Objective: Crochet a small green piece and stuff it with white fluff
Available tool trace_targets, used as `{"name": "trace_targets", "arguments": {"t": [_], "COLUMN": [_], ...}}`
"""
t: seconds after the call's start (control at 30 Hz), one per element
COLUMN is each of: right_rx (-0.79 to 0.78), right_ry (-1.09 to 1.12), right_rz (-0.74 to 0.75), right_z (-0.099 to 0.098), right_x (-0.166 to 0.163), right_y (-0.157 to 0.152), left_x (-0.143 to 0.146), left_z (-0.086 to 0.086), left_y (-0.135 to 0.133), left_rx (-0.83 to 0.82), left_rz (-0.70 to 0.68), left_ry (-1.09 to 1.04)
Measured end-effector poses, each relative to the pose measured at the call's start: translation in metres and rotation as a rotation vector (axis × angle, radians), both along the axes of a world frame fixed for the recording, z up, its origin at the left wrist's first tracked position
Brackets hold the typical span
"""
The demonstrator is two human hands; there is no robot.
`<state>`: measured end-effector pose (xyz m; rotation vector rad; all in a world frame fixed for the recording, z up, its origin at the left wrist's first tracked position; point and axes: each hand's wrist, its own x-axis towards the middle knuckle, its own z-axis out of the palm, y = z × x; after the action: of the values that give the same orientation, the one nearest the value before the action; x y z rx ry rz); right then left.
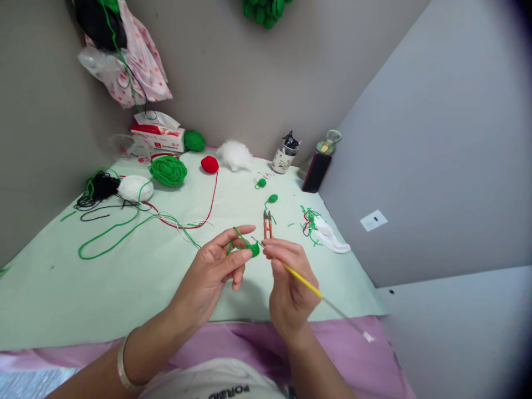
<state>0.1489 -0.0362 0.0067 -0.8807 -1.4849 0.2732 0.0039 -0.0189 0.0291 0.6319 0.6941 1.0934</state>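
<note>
the left hand [218,263] pinches a small green crochet piece [255,251] above the middle of the worktop [103,296], green yarn [241,236] over its forefinger; the right hand [293,288] grips a yellow hook [305,281], tip just beside the piece. the piece looks part-made, its yarn seemingly not yet cut. between twelve and one o'clock from it, two little green balls [273,198] look finished; orange snips [271,226] lie nearer, at one o'clock.

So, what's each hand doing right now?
Left hand: closed on the green piece, pinching it.
Right hand: closed, holding the hook.
</note>
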Motion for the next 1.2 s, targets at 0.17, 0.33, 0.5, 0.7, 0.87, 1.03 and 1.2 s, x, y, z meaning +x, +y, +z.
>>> {"name": "trace_targets", "arguments": {"t": [0.17, 0.33, 0.5, 0.7, 0.87, 1.03, 1.2], "right_rx": [-0.079, -0.274, -0.228, 0.013, 0.223, 0.095, -0.203], "right_ry": [0.161, 0.433, 0.312, -0.085, -0.506, -0.206, 0.343], "right_rz": [0.111, 0.275, 0.241, 0.120, -0.124, -0.053, 0.169], "right_z": [-0.001, 0.003, 0.006, 0.006, 0.000, -0.002, 0.006], "right_x": [-0.001, 0.002, 0.006, 0.007, 0.007, 0.006, 0.001], "right_y": [0.003, 0.011, 0.006, -0.001, -0.002, -0.001, 0.006], "left_x": [-0.001, -0.004, -0.006, -0.003, 0.001, -0.006, -0.008], "left_z": [0.001, 0.003, 0.000, -0.006, -0.003, 0.001, 0.005], "left_y": [0.000, 0.001, 0.000, -0.004, -0.004, 0.004, 0.004], "left_rx": [0.001, -0.004, 0.044, 0.173, 0.112, -0.078, -0.008], "left_rz": [-0.057, -0.060, -0.006, 0.093, 0.072, -0.126, -0.070], "left_ry": [0.011, 0.021, 0.093, 0.206, 0.140, -0.053, -0.019]}}
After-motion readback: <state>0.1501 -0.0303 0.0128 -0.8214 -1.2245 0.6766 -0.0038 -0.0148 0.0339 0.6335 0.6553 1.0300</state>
